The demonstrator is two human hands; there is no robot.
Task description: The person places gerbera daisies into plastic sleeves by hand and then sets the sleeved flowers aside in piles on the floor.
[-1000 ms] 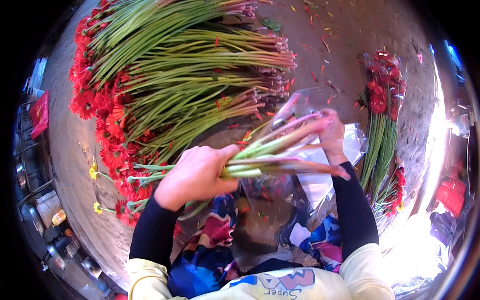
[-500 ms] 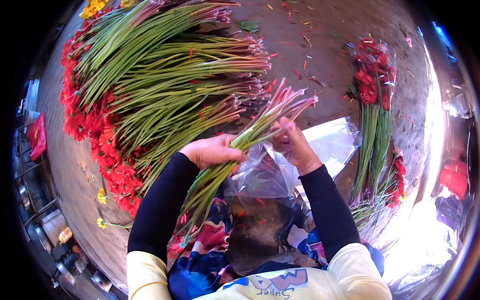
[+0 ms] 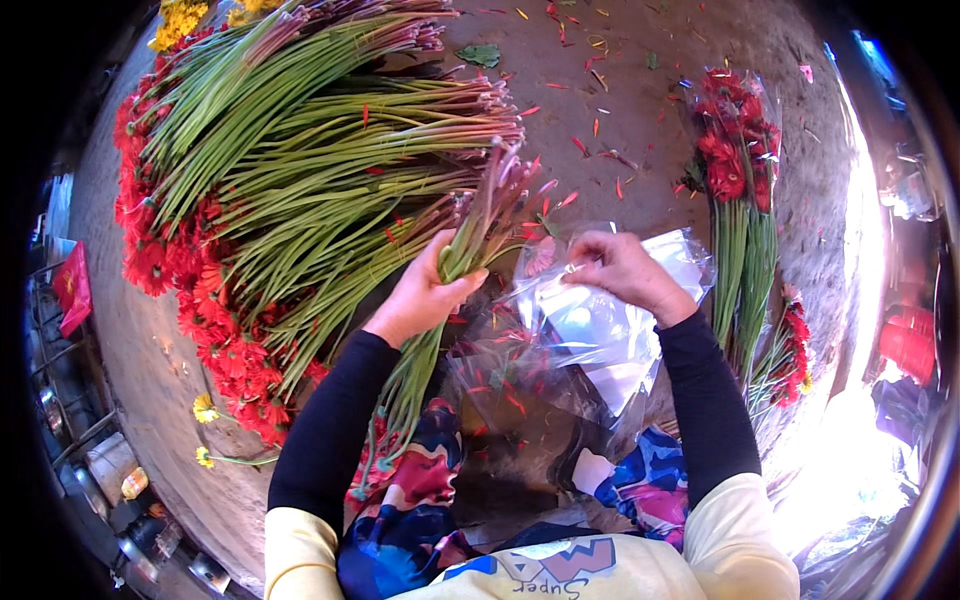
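Note:
My left hand point(image 3: 428, 292) grips a bunch of long green stems point(image 3: 483, 225) tilted upward, pinkish cut ends at the top and flower heads hanging down by my legs. To its right, my right hand point(image 3: 610, 262) pinches clear plastic point(image 3: 547, 292) between thumb and fingers, over a pile of flat clear sleeves point(image 3: 620, 350). Left of both hands lie large bundles of stems point(image 3: 330, 170) with red gerbera heads point(image 3: 235, 355) pointing left.
At the right lie red gerberas in a clear sleeve point(image 3: 730, 150) and a smaller loose bunch point(image 3: 795, 340). Yellow flowers point(image 3: 178, 22) sit at the upper left. Petals and leaves litter the floor point(image 3: 620, 110). Red plastic items point(image 3: 905, 350) stand at the far right.
The held bunch has swung from slanting across me to more upright. My right hand has left the stem ends and moved down onto the plastic sleeves.

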